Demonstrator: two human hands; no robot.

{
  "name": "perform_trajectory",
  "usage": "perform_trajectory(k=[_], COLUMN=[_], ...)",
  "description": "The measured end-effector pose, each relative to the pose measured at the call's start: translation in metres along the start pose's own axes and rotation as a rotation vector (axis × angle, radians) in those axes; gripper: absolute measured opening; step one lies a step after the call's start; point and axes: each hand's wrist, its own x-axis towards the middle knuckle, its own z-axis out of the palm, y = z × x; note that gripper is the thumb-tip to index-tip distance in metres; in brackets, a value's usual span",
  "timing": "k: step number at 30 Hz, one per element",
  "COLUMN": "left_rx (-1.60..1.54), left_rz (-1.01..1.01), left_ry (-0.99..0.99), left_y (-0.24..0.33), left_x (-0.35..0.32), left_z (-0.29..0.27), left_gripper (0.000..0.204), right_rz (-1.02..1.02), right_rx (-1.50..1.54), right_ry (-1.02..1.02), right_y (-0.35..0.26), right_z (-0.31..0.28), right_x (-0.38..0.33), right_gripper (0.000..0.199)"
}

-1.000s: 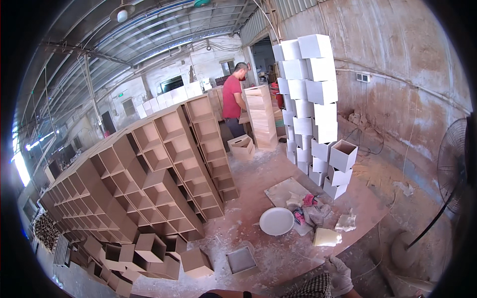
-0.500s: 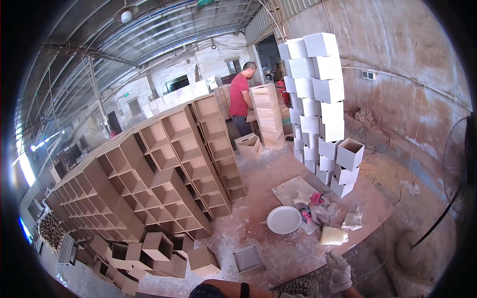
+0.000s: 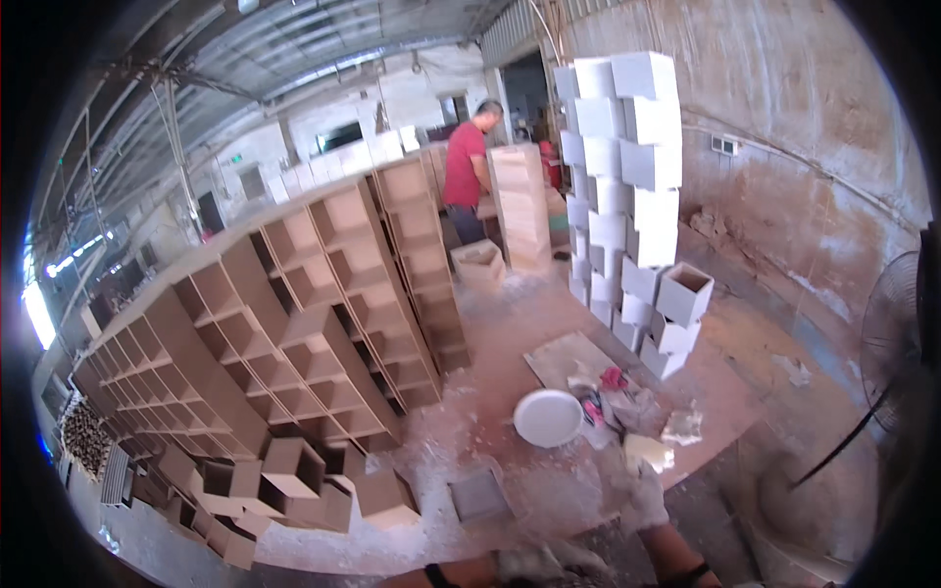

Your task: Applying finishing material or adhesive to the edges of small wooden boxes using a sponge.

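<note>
My right hand [image 3: 639, 493], in a dusty pale glove, reaches forward over the dusty work table [image 3: 745, 392]. Its fingertips are at a pale yellow block [image 3: 647, 452]; whether they grip it is unclear. My left hand [image 3: 537, 563], also gloved, lies low at the bottom edge, near a grey square tray [image 3: 478, 493]. I cannot see its fingers well. A white round dish [image 3: 547, 417] and a heap of pink and grey rags [image 3: 610, 395] lie just beyond my right hand.
A long slanted rack of brown open boxes [image 3: 294, 314] fills the left, with loose brown boxes [image 3: 294, 470] at its foot. White boxes [image 3: 627, 176] are stacked high at the right. A person in a red shirt [image 3: 465, 167] works at the back. A fan [image 3: 897, 333] stands far right.
My right hand has moved forward and left to the yellow block. My left hand has come into view at the bottom edge. The view has shifted closer to the table.
</note>
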Motion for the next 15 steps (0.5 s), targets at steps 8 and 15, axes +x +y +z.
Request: perform_trajectory(k=[8,15], left_rx=[-0.48,0.289], left_rz=[-0.309,-0.234], left_ry=[0.629,1.273], left_y=[-0.031,0.005], left_x=[-0.063,-0.065], left_z=[-0.002,-0.022], left_gripper=[0.043,0.056], right_rz=[0.096,0.059], right_rx=[0.077,0.096], right_ry=[-0.174,-0.268], right_y=[-0.056,-0.036], right_z=[0.115,0.16], right_x=[0.021,0.001], right_gripper=[0.051,0.052])
